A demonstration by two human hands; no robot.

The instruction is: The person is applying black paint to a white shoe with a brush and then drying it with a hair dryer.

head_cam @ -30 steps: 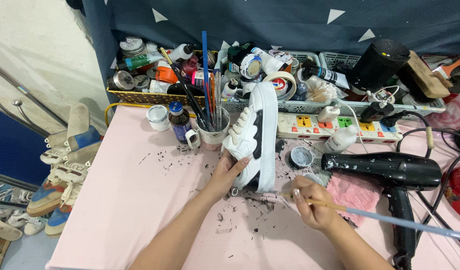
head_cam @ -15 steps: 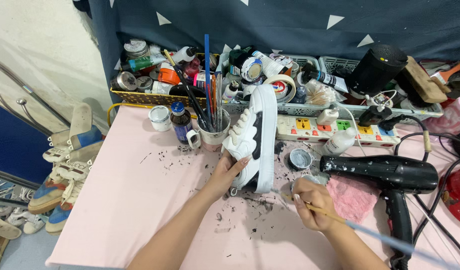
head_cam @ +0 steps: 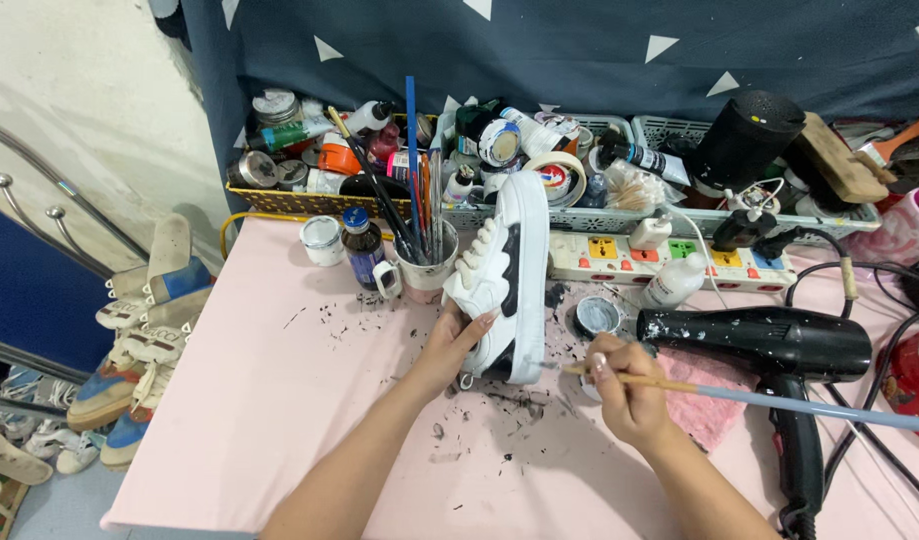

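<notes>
At frame centre one white sneaker (head_cam: 506, 270) stands on edge on the pink surface (head_cam: 279, 400), the left hand (head_cam: 457, 335) clasping its upper. The right hand (head_cam: 624, 385) pinches one paintbrush (head_cam: 759, 398) against the sole. One black hairdryer (head_cam: 769, 345) crowds the right; open room lies lower left.

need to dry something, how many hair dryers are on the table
1. The black hair dryer lies on the pink table, right of the right hand holding a brush. Clutter at the back may hide others.
</notes>
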